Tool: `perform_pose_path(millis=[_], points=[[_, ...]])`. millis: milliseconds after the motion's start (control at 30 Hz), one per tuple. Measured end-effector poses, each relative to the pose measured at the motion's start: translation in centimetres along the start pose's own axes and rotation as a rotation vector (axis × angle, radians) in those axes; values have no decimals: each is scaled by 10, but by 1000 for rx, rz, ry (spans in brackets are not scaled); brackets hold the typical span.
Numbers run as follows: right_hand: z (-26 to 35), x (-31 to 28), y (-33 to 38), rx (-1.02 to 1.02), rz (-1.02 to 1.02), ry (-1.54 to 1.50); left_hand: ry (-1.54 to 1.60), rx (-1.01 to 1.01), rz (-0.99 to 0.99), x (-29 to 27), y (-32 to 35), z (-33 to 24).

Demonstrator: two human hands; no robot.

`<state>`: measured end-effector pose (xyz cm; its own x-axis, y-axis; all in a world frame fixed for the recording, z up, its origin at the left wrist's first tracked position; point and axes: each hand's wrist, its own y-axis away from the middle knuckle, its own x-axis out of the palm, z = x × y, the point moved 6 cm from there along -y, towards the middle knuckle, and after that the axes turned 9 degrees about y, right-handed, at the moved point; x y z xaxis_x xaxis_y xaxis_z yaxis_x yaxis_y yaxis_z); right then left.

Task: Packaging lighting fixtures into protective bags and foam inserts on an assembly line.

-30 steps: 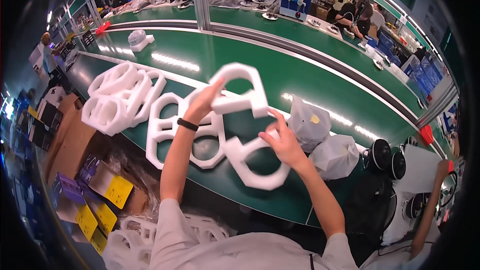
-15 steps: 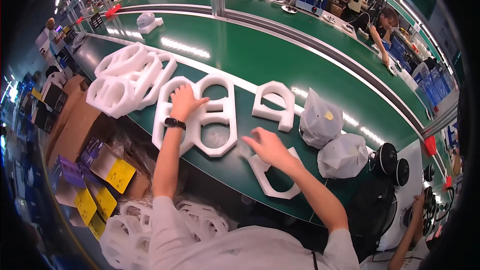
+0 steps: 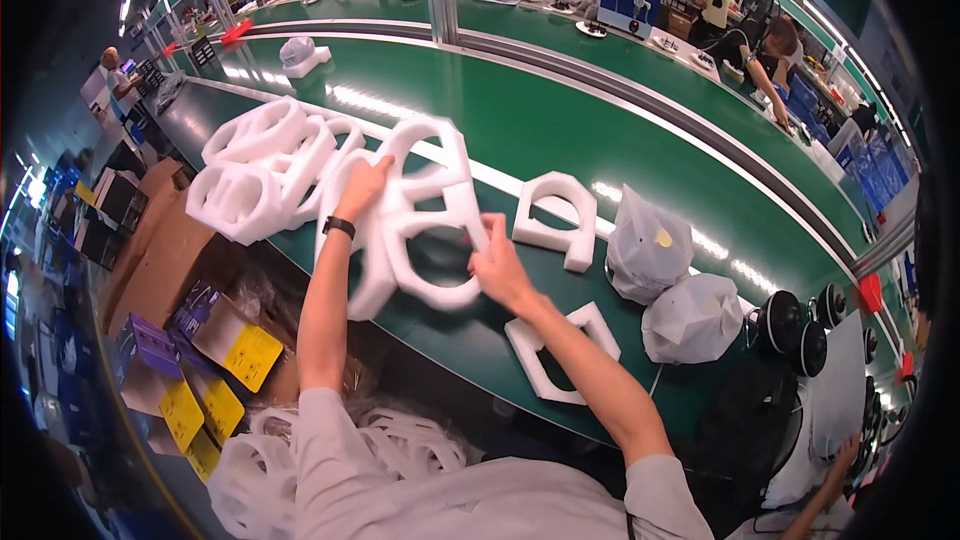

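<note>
Foam frame [image 3: 460, 202] tilts over the worktop [image 3: 470, 345], your left hand [image 3: 363, 188] and right hand [image 3: 500, 268] both gripping it; two smaller foam pieces [image 3: 545, 235] already lie apart, the pile [image 3: 305, 165] at left sits untouched.

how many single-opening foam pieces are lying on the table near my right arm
2: one foam piece beyond your right hand, the other partly hidden under your right forearm.

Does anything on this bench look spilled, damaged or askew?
No spills or obvious damage. White octagonal foam frames heaped at left overlap unevenly, askew. White foam frames at the left hand and right hand are too blurred to judge.
</note>
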<state>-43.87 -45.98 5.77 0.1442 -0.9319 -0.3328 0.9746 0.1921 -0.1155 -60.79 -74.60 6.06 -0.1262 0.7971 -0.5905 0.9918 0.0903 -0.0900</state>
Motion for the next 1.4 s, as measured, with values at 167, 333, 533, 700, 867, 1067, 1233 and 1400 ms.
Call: perform_pose_path(millis=[167, 333, 533, 700, 867, 1067, 1233, 1400], points=[[-38, -5, 1, 77, 117, 177, -377, 238, -25, -42, -21, 9], [-10, -10, -10, 34, 37, 792, -223, 56, -217, -34, 15, -49], [26, -26, -82, 51, -129, -149, -153, 332, -129, -5, 67, -113], [-27, -8, -109, 411, -61, -936, 366, 41, -154, -71, 51, -80], [-53, 7, -127, 560, -389, -177, -84, 341, -321, -65, 63, -76], [84, 41, -64, -168, -54, 122, 453, 173, -302, -73, 65, -98], [75, 83, -57, -203, 305, 90, 598, 197, -108, -72, 34, -124], [15, 89, -63, 86, 371, -349, 277, -69, 1, -92, 2, -79]])
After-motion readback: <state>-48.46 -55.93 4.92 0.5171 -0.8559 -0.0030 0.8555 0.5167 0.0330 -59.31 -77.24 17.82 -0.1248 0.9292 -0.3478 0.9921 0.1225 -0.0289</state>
